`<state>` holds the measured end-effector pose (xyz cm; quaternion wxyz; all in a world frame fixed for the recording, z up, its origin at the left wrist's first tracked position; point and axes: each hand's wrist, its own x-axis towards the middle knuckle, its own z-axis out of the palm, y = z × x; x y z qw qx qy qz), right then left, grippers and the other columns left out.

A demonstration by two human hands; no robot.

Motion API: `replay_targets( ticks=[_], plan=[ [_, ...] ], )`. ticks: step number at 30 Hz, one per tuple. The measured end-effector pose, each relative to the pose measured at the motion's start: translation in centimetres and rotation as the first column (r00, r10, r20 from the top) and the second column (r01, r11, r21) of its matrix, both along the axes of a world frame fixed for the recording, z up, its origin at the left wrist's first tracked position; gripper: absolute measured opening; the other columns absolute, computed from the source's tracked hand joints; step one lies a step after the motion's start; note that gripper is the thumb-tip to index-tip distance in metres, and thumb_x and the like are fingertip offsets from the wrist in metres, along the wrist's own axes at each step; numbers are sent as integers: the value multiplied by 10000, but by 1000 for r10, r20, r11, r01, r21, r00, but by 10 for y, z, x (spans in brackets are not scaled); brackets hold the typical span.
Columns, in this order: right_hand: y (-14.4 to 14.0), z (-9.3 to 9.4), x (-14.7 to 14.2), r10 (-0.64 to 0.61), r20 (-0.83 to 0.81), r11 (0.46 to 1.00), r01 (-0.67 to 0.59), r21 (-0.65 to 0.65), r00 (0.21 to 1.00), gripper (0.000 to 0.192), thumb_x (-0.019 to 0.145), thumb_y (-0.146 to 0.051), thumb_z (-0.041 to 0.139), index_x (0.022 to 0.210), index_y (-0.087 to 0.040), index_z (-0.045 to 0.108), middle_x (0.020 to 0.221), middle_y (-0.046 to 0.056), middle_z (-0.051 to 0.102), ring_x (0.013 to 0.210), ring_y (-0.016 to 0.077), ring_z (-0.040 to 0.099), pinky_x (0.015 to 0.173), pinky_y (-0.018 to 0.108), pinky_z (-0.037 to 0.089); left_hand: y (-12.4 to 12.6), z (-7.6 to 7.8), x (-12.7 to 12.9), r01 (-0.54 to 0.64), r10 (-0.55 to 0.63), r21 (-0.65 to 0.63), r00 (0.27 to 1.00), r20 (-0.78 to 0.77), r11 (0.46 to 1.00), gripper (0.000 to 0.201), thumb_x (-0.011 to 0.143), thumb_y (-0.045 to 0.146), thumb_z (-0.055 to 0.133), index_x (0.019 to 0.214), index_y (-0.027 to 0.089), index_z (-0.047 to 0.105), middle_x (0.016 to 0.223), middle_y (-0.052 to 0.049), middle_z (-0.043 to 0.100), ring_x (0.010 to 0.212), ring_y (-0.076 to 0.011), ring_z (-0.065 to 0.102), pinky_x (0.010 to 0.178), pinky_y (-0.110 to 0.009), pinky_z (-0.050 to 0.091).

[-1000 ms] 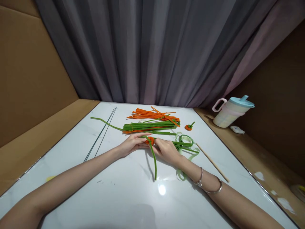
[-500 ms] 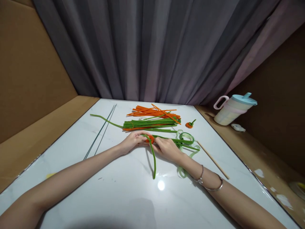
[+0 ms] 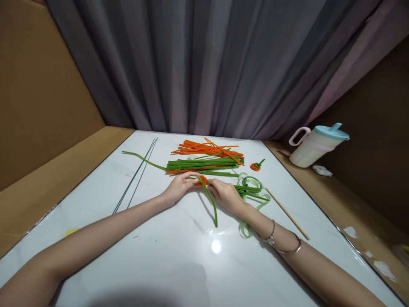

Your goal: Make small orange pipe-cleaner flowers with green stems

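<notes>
Between the fingertips of my two hands is a small orange pipe-cleaner pumpkin [image 3: 202,181], with a long green pipe cleaner [image 3: 212,203] trailing from it toward me. My left hand [image 3: 179,187] pinches its left side. The closed fingers of my right hand [image 3: 225,194] grip its right side; part of the piece is hidden behind them. Just beyond lie a bundle of green pipe cleaners [image 3: 204,163] and a loose pile of orange pipe cleaners [image 3: 207,148]. A finished-looking small pumpkin [image 3: 255,166] with a green stem sits to the right.
Green ribbon [image 3: 246,229] curls beside my right wrist, near more green stems [image 3: 252,188]. A wooden stick [image 3: 289,215] lies at right, thin dark wires [image 3: 136,179] at left. A lidded cup [image 3: 316,147] and a small white object [image 3: 322,171] stand past the table's right edge.
The trailing green pipe cleaner has swung to the right and its end has risen slightly. Both hands keep hold of the orange pumpkin. The whole view has shifted a little.
</notes>
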<state>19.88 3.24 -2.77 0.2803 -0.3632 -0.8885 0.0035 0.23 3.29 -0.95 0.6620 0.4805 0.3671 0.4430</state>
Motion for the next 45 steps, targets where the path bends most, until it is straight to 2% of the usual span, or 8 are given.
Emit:
replay_targets(
  ticks=[11, 22, 31, 35, 39, 42, 45],
  plan=[
    [-7, 10, -2, 37, 31, 999, -38, 25, 999, 168, 941, -233, 383, 929, -157, 532, 769, 58, 629, 645, 152, 567, 564, 244, 376, -5, 1, 0, -29, 50, 136, 987, -153, 990, 350, 712, 384, 703, 948, 135, 637, 892, -76, 714, 870, -214, 666, 844, -334, 487],
    [-7, 9, 0, 88, 107, 995, -93, 40, 990, 161, 938, -191, 369, 940, -137, 521, 815, 87, 630, 709, 179, 564, 585, 261, 387, -8, 2, 0, 1, 35, 175, 978, -205, 985, 319, 728, 400, 685, 889, 131, 627, 907, -76, 707, 853, -212, 668, 805, -318, 496],
    [-7, 8, -1, 120, 112, 993, -118, -23, 986, 147, 931, -181, 358, 907, -152, 501, 794, 83, 606, 693, 178, 538, 573, 261, 368, -4, -6, -1, 40, -6, 170, 981, -196, 985, 322, 734, 402, 672, 899, 131, 615, 897, -79, 706, 872, -218, 664, 832, -343, 487],
    [-8, 10, -2, 115, 41, 988, -110, -109, 993, 153, 923, -183, 360, 831, -171, 482, 770, 70, 584, 676, 170, 522, 566, 258, 353, -5, -4, -1, 29, 1, 151, 980, -198, 988, 335, 724, 404, 681, 909, 131, 620, 867, -71, 711, 839, -216, 668, 800, -332, 491],
    [-10, 13, -4, 73, -104, 968, -95, -233, 992, 71, 869, -197, 438, 802, -190, 463, 702, 15, 539, 590, 135, 472, 535, 239, 341, -8, 2, -1, 6, 26, 151, 977, -210, 989, 344, 724, 400, 685, 934, 138, 613, 820, -63, 712, 808, -207, 669, 742, -297, 488],
    [-9, 15, -5, -4, -267, 938, -89, -334, 964, 12, 825, -200, 460, 830, -195, 451, 690, -9, 516, 563, 120, 456, 524, 232, 358, -10, 5, -1, -7, 37, 143, 977, -212, 990, 399, 729, 403, 684, 1006, 146, 556, 757, -55, 713, 737, -196, 672, 658, -269, 479],
    [-6, 16, -6, -82, -423, 880, -134, -456, 902, 102, 839, -227, 426, 928, -188, 454, 739, 5, 546, 579, 120, 497, 507, 229, 387, -11, 5, -1, -2, 42, 162, 968, -247, 987, 409, 748, 412, 667, 1015, 158, 490, 742, -59, 715, 652, -177, 661, 576, -241, 457]
  ],
)
